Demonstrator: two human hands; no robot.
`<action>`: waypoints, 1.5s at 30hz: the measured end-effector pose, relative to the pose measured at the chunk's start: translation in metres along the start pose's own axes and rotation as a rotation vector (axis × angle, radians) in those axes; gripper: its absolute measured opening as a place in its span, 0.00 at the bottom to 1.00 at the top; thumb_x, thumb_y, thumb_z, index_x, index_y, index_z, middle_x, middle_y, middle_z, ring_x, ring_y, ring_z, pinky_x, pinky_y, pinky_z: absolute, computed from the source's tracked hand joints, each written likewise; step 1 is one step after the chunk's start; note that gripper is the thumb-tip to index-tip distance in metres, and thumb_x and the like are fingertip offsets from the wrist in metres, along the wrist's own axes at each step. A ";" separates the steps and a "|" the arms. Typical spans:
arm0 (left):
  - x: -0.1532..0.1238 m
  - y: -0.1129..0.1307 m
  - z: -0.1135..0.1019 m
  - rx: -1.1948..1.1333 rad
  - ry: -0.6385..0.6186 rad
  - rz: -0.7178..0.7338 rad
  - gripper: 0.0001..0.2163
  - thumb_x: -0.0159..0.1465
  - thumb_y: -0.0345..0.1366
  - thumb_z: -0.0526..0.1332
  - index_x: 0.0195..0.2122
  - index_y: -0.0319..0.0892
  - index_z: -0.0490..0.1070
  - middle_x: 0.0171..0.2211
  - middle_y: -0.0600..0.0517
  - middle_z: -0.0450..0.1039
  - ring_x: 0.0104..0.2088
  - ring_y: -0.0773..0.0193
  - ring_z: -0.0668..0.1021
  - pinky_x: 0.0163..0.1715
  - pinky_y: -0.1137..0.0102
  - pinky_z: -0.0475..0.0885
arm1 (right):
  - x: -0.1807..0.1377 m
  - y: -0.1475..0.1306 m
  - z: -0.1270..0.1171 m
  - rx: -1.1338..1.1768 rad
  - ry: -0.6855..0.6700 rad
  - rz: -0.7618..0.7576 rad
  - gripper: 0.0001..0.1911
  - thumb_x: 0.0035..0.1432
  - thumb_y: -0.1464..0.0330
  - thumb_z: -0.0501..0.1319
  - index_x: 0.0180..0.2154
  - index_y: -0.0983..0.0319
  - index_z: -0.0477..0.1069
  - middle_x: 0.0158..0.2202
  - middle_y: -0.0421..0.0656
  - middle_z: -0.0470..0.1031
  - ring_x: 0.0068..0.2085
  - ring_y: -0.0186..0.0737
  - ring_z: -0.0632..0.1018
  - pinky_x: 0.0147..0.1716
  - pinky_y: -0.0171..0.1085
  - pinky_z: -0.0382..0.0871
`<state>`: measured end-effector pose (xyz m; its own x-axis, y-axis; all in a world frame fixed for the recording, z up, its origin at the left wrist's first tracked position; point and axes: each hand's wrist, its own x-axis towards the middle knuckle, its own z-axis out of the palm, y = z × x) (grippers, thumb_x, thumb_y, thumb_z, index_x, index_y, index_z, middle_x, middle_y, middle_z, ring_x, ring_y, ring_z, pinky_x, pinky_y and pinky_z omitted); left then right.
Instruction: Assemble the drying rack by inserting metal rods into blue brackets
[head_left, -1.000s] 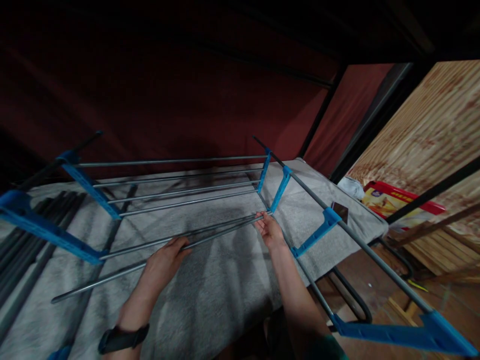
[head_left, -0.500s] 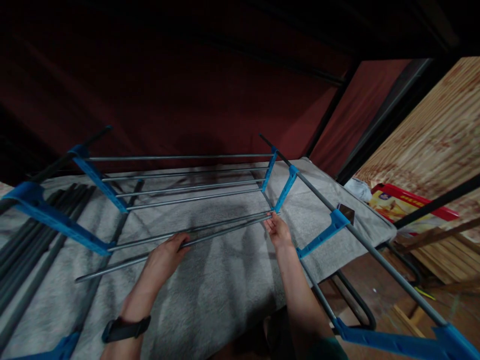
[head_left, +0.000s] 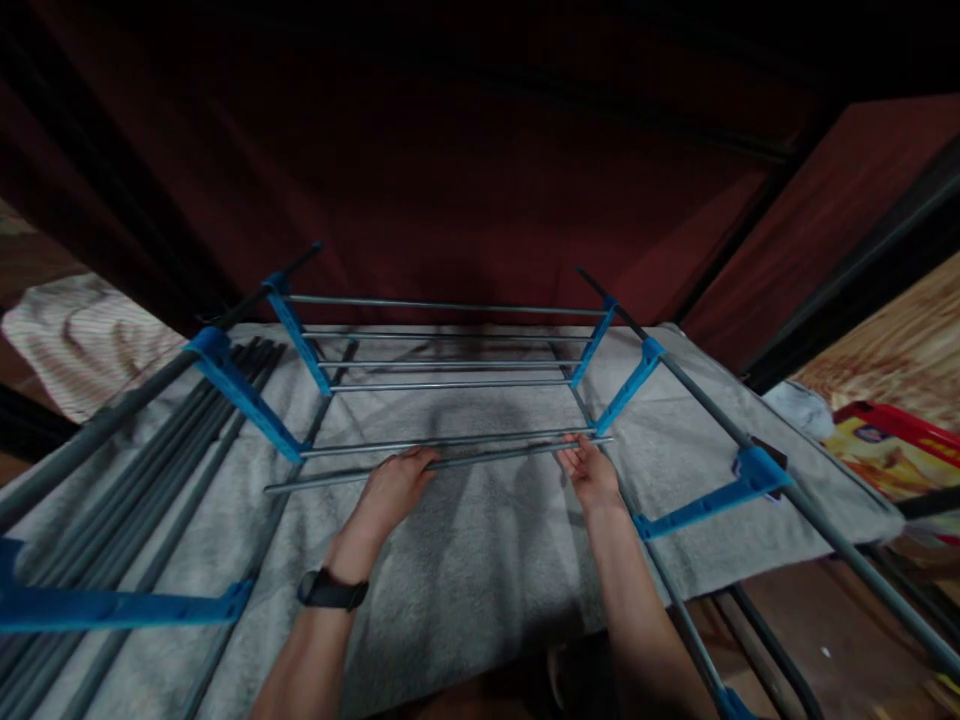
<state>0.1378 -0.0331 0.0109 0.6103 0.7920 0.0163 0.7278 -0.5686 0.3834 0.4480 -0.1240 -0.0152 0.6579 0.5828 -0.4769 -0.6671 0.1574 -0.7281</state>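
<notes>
A rack of grey metal rods and blue plastic brackets (head_left: 624, 388) stands over a grey towel-covered table (head_left: 465, 560). A loose metal rod (head_left: 480, 461) runs across in front of me. My left hand (head_left: 390, 490), a dark watch on its wrist, curls over the rod near its middle. At the rod's right end my right hand (head_left: 592, 470) grips it, close to the lower tip of a blue bracket. Just behind the loose rod, another rod (head_left: 450, 442) sits fixed between the brackets.
Several dark loose rods (head_left: 127, 500) lie on the table at the left. A long rail with a blue bracket (head_left: 720, 500) runs down the right side past the table edge. A red and yellow box (head_left: 892, 450) lies at far right. Striped cloth (head_left: 82, 340) is at far left.
The view has swung left, so the rack sits more centred. Both hands stay on the loose rod, whose left end has come closer to the left bracket.
</notes>
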 end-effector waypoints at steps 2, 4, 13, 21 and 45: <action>-0.001 -0.001 -0.002 -0.009 0.015 -0.012 0.12 0.66 0.31 0.53 0.48 0.44 0.72 0.45 0.47 0.76 0.45 0.56 0.78 0.46 0.65 0.69 | 0.002 -0.003 -0.003 -0.012 0.027 -0.016 0.08 0.63 0.74 0.56 0.31 0.60 0.70 0.25 0.36 0.77 0.27 0.30 0.79 0.33 0.31 0.78; -0.003 -0.003 -0.003 -0.001 0.025 -0.020 0.13 0.66 0.30 0.53 0.47 0.45 0.73 0.45 0.47 0.76 0.45 0.56 0.78 0.46 0.65 0.69 | 0.004 -0.007 -0.007 -0.025 0.051 -0.032 0.08 0.63 0.74 0.57 0.31 0.60 0.69 0.24 0.35 0.76 0.26 0.29 0.79 0.32 0.30 0.78; -0.007 -0.006 -0.010 0.059 0.052 -0.062 0.13 0.64 0.28 0.53 0.45 0.44 0.74 0.44 0.47 0.76 0.43 0.56 0.78 0.46 0.64 0.68 | 0.015 -0.018 -0.020 -0.048 0.084 -0.036 0.07 0.60 0.75 0.56 0.30 0.60 0.69 0.25 0.35 0.76 0.24 0.29 0.78 0.30 0.29 0.76; -0.011 -0.012 -0.016 0.068 0.073 -0.154 0.15 0.63 0.26 0.51 0.44 0.44 0.75 0.43 0.46 0.77 0.47 0.53 0.77 0.51 0.61 0.65 | 0.023 -0.016 -0.032 -0.036 0.062 -0.093 0.09 0.57 0.77 0.54 0.31 0.60 0.70 0.29 0.38 0.79 0.29 0.31 0.80 0.33 0.33 0.78; -0.016 -0.032 -0.030 -1.537 0.989 -0.747 0.18 0.54 0.20 0.59 0.44 0.43 0.63 0.35 0.54 0.69 0.36 0.68 0.78 0.41 0.71 0.73 | 0.026 -0.023 -0.034 0.030 0.087 -0.066 0.10 0.61 0.76 0.54 0.29 0.60 0.70 0.29 0.37 0.78 0.30 0.31 0.81 0.34 0.33 0.78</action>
<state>0.0951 -0.0211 0.0258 -0.3890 0.8752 -0.2875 -0.4572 0.0875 0.8851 0.4918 -0.1391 -0.0277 0.7279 0.4992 -0.4701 -0.6305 0.2176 -0.7451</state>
